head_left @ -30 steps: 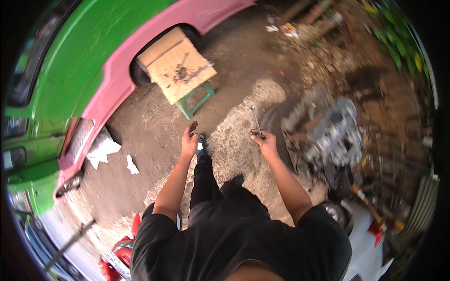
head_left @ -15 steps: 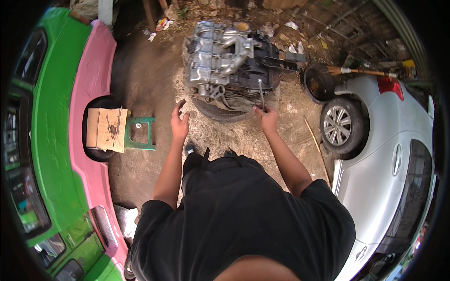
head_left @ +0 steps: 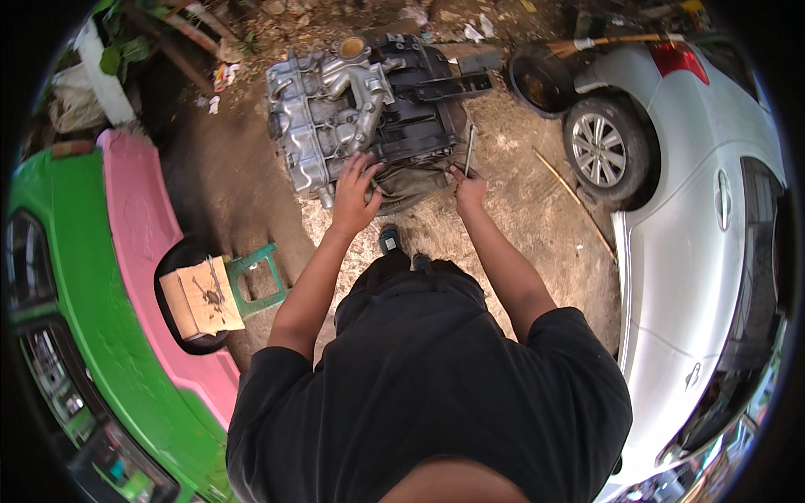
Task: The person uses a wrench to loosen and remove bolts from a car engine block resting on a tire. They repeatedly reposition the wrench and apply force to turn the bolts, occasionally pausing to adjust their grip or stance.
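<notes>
A car engine (head_left: 331, 126) with silver metal covers and a black side rests in front of me, on what looks like an old tyre with dark cloth over it. My left hand (head_left: 358, 194) reaches to the engine's near edge, its fingers spread and nothing in them. Whether the fingertips touch the metal, I cannot tell. At the engine's near right corner, my right hand (head_left: 470, 191) grips a slim metal wrench (head_left: 470, 147), which points up and away from me.
A silver car (head_left: 679, 277) stands on the right, a green and pink vehicle (head_left: 138, 210) on the left. Beside the latter, cardboard with small metal parts (head_left: 197, 302) lies next to a green plastic stool (head_left: 256, 281). A black basin (head_left: 541, 80) and a thin stick (head_left: 579, 201) are on the right.
My view has turned, and I am closer to the engine. My left hand has moved forward to the engine's near edge, fingers spreading. My right hand keeps the wrench.
</notes>
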